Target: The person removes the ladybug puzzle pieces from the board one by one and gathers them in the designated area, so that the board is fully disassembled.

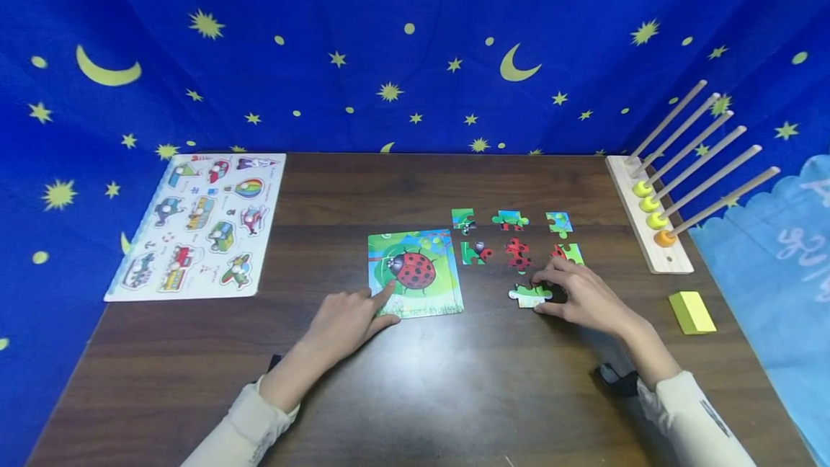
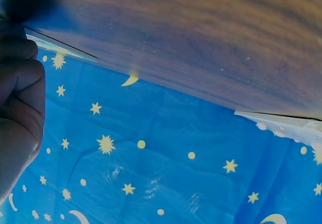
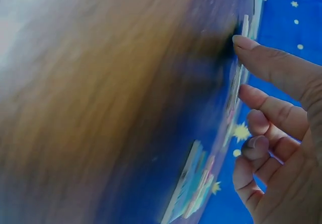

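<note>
A square ladybug picture board [image 1: 424,306] lies flat in the middle of the table. My left hand [image 1: 344,319] rests at its lower left, with the index finger extended onto the picture and the thumb near the bottom edge. To the right of the board, my right hand [image 1: 583,294] pinches the right side of a green and white jigsaw piece [image 1: 528,297] between thumb and index finger. Behind that hand, a red and green piece [image 1: 570,253] is partly covered. A red spotted piece [image 1: 518,254] and a piece with the ladybug's head [image 1: 475,253] lie beside it.
Farther back lie three more pieces, including a green and blue piece [image 1: 559,223]. A vehicle peg-puzzle board [image 1: 194,236] is at left. On the right stand a wooden rod rack [image 1: 674,263] with beads and a yellow block [image 1: 692,313]. A starry blue cloth [image 1: 350,42] hangs behind.
</note>
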Available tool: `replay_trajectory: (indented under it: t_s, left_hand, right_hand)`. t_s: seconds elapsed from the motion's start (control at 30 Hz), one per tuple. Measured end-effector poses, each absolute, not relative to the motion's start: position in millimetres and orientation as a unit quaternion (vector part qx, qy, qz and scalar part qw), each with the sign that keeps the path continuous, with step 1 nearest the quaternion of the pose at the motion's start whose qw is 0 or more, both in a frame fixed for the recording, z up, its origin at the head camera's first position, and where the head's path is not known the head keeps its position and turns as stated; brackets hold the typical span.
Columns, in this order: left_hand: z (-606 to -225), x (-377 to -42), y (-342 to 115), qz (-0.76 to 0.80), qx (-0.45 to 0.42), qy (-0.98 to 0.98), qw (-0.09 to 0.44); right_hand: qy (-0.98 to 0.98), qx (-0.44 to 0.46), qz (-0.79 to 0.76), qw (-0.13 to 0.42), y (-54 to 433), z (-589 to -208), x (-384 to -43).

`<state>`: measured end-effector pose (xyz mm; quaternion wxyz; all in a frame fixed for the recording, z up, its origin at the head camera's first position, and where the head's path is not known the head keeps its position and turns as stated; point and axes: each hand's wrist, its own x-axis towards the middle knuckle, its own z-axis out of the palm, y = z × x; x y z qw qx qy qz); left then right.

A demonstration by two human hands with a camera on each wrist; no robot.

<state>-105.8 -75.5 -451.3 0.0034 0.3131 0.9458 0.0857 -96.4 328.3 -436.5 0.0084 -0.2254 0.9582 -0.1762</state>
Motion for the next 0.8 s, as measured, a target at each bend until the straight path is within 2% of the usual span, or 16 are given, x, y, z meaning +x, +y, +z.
replay_trajectory:
  t_s: [0.57, 0.8]
  left_hand:
    - [-446.3, -108.6, -75.2, 0.087, 0.309, 0.947, 0.029]
    - [-448.7, -110.4, -76.7, 0.069, 0.344, 0.936, -0.003]
  right_hand:
    - [0.960, -0.212, -0.181, 0.030, 326.7, -435.7, -99.2]
    - [0.953, -0.239, -0.185, 0.011, 294.5, -423.0, -96.9]
